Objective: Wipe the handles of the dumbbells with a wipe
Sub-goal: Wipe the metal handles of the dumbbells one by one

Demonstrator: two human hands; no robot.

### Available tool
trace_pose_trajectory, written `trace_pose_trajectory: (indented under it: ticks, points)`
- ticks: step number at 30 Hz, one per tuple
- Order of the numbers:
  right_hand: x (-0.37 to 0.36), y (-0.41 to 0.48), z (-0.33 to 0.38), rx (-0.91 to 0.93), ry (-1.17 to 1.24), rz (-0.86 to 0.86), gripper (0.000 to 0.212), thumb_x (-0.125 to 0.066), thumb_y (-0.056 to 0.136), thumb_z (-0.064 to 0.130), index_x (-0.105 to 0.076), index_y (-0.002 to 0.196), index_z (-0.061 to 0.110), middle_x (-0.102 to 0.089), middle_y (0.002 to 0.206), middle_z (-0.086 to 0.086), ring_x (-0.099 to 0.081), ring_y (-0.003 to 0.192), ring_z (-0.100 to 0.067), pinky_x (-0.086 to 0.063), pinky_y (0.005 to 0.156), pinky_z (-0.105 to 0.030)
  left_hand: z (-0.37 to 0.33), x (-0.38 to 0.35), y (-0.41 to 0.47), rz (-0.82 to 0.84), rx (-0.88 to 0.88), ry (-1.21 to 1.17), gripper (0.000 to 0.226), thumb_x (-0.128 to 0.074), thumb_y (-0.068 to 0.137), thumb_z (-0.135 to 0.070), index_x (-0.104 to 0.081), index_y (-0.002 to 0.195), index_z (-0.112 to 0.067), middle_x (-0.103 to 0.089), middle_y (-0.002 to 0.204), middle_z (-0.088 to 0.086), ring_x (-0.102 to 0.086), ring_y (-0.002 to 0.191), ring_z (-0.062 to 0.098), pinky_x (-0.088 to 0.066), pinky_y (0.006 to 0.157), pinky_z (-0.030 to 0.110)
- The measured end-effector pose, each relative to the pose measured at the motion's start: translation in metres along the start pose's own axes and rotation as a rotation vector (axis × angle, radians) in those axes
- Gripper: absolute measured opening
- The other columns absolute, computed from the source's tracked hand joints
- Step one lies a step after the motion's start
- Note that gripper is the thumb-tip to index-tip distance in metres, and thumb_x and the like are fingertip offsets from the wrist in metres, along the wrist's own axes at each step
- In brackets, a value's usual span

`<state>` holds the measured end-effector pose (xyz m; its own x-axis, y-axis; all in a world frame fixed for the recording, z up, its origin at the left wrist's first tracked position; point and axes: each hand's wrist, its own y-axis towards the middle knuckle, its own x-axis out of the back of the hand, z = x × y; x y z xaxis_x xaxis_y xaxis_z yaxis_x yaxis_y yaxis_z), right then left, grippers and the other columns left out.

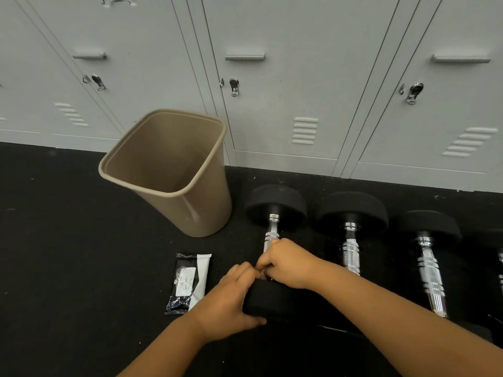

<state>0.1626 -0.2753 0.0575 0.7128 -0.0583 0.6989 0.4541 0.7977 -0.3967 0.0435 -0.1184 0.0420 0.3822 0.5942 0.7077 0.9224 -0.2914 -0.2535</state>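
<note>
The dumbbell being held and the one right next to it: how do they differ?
The leftmost dumbbell has both hands on it: the right hand wraps its chrome handle, the left hand steadies its near weight. The middle dumbbell lies untouched, its handle fully exposed. The leftmost sits beside the tan bin; the middle one lies farther from it. Both have black round ends and ringed chrome handles, lying parallel on the black floor.

The right hand (288, 263) covers the near half of the first dumbbell's handle (272, 232) — any wipe under it cannot be made out. The left hand (231, 300) hides part of that dumbbell's near head (275, 300). A fourth dumbbell (500, 262) is cut off by the right edge. The wipe pack's label (186, 281) is too small to read.
</note>
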Motion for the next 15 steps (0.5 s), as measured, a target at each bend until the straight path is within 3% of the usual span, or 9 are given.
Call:
trace_pose_trajectory:
  ticks: [3,6,8,11,15]
  points:
    - [0.006,-0.012,-0.015,-0.123,0.286,-0.073,0.02,-0.067,0.081,0.017,-0.076,0.098,0.02,-0.074,0.092,-0.002,-0.067,0.089,-0.013,-0.051,0.084,-0.028,-0.001,-0.002,-0.001,-0.009,-0.006,-0.01,0.06,-0.079,0.07,-0.042,-0.046,0.119,-0.031,-0.039,0.116,-0.017,-0.042,0.112,0.002,-0.042,0.099,0.031]
    - [0.002,-0.009,-0.039,-0.439,0.599,-0.577,0.018,-0.066,0.08,0.007,-0.072,0.094,0.016,-0.071,0.088,-0.004,-0.066,0.085,-0.02,-0.053,0.079,-0.033,-0.001,-0.001,-0.001,-0.016,-0.008,-0.01,0.06,-0.078,0.07,-0.043,-0.046,0.119,-0.032,-0.037,0.116,-0.02,-0.043,0.114,0.002,-0.042,0.1,0.03]
    - [-0.002,0.003,-0.05,-0.66,0.811,-0.78,0.018,-0.062,0.08,0.002,-0.066,0.083,0.02,-0.067,0.09,-0.007,-0.065,0.088,-0.025,-0.057,0.08,-0.041,-0.001,-0.001,-0.001,-0.01,-0.003,-0.013,0.059,-0.078,0.07,-0.043,-0.045,0.118,-0.034,-0.037,0.116,-0.021,-0.043,0.114,0.002,-0.042,0.099,0.03]
    - [-0.009,0.032,-0.053,-0.822,1.09,-0.741,0.027,-0.056,0.081,-0.002,-0.06,0.073,0.024,-0.067,0.097,-0.013,-0.065,0.089,-0.031,-0.058,0.079,-0.05,0.0,0.001,0.0,0.009,-0.004,-0.008,0.058,-0.079,0.07,-0.043,-0.045,0.117,-0.036,-0.037,0.117,-0.021,-0.042,0.114,0.002,-0.042,0.1,0.031]
    - [-0.008,0.044,-0.04,-0.801,1.44,-0.583,0.023,-0.053,0.087,-0.005,-0.068,0.087,0.012,-0.066,0.088,-0.017,-0.062,0.07,-0.026,-0.056,0.064,-0.038,-0.002,0.002,0.002,0.025,-0.017,0.011,0.058,-0.079,0.07,-0.042,-0.045,0.116,-0.036,-0.037,0.117,-0.021,-0.041,0.114,0.003,-0.041,0.1,0.031]
